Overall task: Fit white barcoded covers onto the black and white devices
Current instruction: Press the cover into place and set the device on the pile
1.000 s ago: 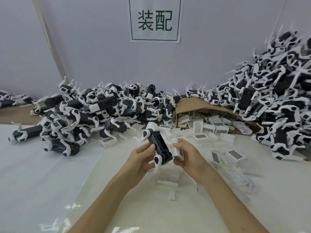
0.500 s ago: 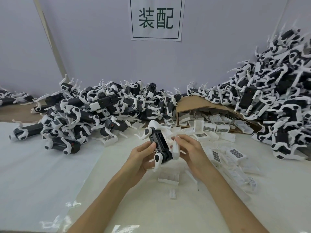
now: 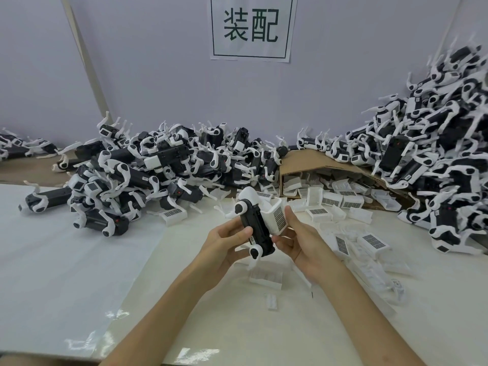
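One black and white device [image 3: 257, 231] is held up just in front of the open mouth of the cardboard box [image 3: 317, 161]. It is gripped round its black body by the left hand [image 3: 227, 244], with the fingers curled and the thumb laid across its side. A white barcoded cover [image 3: 277, 217] is pinched against the device's right flank by the right hand [image 3: 301, 244], barcode facing outward. The cover is judged to be partly seated and not yet pressed home, though the joint itself is hidden behind cover and fingers.

Much is judged left to do. Loose covers [image 3: 351, 201] are spilled from the box's mouth and across the bench [image 3: 184, 299] to the right of it. Devices are piled in a left heap [image 3: 163, 159] on one side of the box and a right heap [image 3: 422, 165] on the other. Barcoded panels are shown on a few, but which devices are finished cannot be made out in the tangle. The right heap is cut off by the frame edge.
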### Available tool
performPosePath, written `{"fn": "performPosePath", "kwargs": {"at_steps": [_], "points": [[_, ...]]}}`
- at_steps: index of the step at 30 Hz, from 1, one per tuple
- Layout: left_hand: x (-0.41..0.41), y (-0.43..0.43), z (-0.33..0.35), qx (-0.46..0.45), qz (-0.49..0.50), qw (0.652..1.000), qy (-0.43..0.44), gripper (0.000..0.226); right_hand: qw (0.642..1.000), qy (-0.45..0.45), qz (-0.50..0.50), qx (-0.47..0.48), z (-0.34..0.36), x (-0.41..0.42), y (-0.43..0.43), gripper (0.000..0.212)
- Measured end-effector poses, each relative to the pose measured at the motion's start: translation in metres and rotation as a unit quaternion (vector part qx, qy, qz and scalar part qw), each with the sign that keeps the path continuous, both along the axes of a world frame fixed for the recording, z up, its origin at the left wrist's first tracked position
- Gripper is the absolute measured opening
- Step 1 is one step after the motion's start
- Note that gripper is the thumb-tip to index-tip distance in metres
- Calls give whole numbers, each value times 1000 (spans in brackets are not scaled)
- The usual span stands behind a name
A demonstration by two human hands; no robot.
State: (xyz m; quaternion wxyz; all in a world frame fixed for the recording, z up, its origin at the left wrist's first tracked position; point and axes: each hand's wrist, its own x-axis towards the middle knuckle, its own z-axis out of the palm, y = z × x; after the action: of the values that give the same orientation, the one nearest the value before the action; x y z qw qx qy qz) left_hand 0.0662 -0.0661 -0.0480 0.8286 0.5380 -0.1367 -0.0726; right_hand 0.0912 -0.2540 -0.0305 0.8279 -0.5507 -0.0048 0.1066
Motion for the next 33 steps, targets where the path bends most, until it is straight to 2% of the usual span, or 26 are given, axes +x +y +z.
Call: {"fn": "performPosePath", "kwargs": {"at_steps": [3, 8, 15, 18, 24, 28, 33], "points": [[1, 0, 0, -12, 16, 1000, -2, 47, 999, 14, 36, 37, 2, -1, -2, 41], [3, 1, -2, -11, 26, 1000, -3, 46, 997, 11, 73, 26, 5, -6, 0, 37], [3, 1, -3, -5, 41, 999, -8, 44, 991, -64, 60, -100, 2, -6, 2, 16], [3, 1, -2, 6, 45, 999, -9, 46, 988, -81, 52, -123, 0, -5, 3, 13], [0, 1, -2, 23, 11, 1000, -14, 39, 975, -125, 25, -182, -2, -5, 3, 16], [-2, -2, 0, 60, 25, 998, -11, 49, 949, -178, 16, -260, -4, -8, 8, 18], [-2, -4, -1, 68, 50, 996, -3, 53, 924, -219, 3, -313, -7, -11, 15, 36]]}}
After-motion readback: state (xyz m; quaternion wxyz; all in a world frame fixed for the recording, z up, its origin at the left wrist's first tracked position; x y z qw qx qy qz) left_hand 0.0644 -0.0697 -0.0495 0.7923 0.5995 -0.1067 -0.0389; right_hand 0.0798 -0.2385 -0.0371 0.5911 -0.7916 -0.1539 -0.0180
